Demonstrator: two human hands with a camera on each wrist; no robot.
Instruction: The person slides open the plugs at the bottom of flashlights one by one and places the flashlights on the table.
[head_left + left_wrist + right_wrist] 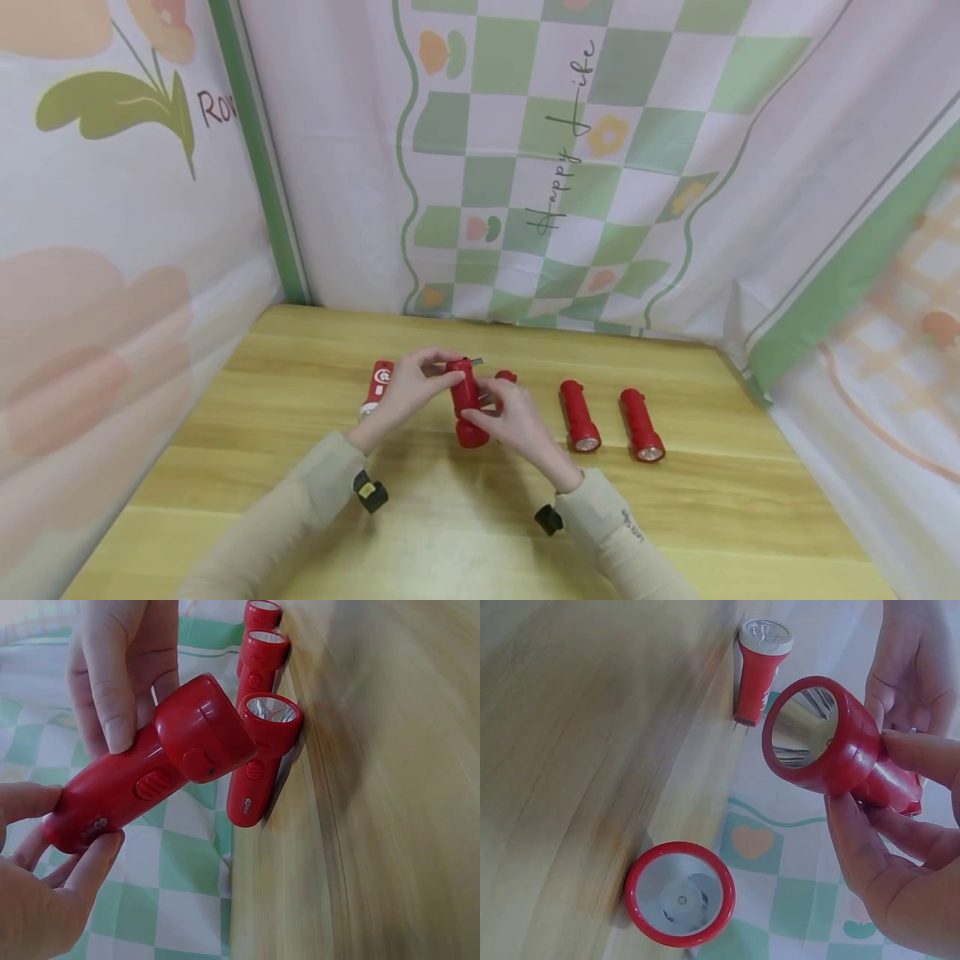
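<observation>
Both hands hold one red flashlight above the table. My left hand pinches its tail end between thumb and fingers, and a small metal piece juts from that end. Near the lamp head, my right hand grips the body with thumb and fingertips. The left wrist view shows a ribbed button on the barrel. In the right wrist view the clear lens and its reflector face the camera. Behind the right hand another red flashlight is mostly hidden in the head view.
A red and white flashlight lies left of the hands, partly covered by the left one. Two more red flashlights lie to the right. The wooden table meets printed curtains at its back and sides.
</observation>
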